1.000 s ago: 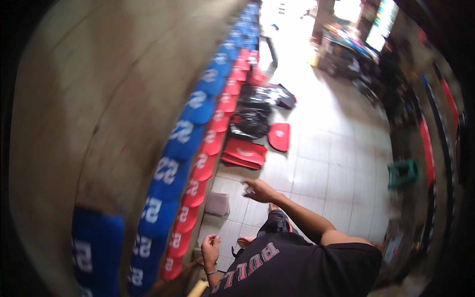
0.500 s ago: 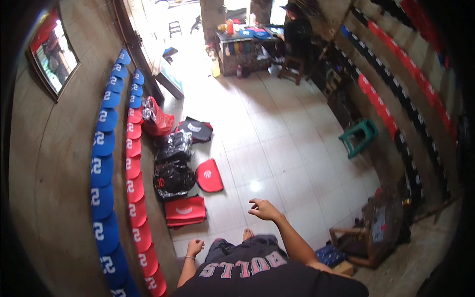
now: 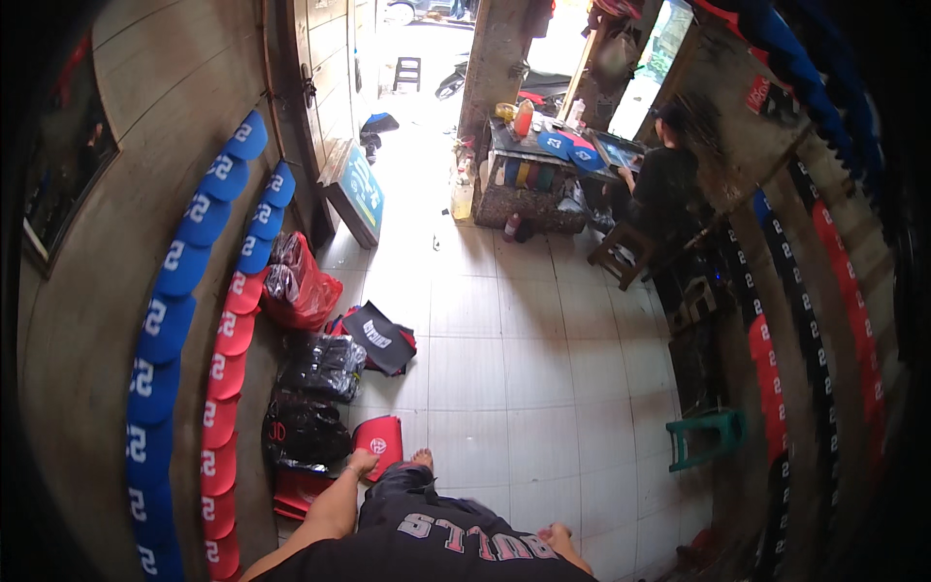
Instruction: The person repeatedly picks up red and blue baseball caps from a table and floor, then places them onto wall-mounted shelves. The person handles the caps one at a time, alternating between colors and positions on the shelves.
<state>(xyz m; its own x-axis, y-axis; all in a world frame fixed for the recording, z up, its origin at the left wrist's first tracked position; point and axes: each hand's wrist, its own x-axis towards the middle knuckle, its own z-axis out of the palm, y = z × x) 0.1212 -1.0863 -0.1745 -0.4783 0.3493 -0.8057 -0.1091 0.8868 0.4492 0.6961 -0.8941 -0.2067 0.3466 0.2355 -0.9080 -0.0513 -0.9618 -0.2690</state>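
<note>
My left hand (image 3: 364,464) hangs with curled fingers in front of a red flat pad with a white emblem (image 3: 380,432), apparently apart from it; whatever it might hold is hidden. My right hand (image 3: 555,534) is low beside my shirt, partly hidden, its fingers curled, contents unclear. Black plastic-wrapped packs (image 3: 310,427), folded red pieces (image 3: 301,498) and a black printed piece (image 3: 380,338) lie on the tiled floor to the left. Rows of blue pieces (image 3: 158,339) and red pieces (image 3: 228,373), marked in white, line the left wall.
A co-worker (image 3: 659,184) sits on a wooden stool (image 3: 606,254) at a cluttered workbench (image 3: 538,209). A green stool (image 3: 698,432) stands right. A signboard (image 3: 354,194) leans by the open door (image 3: 320,87). A red bag (image 3: 301,296) lies left; more hanging rows (image 3: 771,388) line the right.
The view has levelled and swung, bringing the workbench and doorway nearer the middle. My right hand has dropped from ahead to beside my body; my left hand is now over the red pad's edge.
</note>
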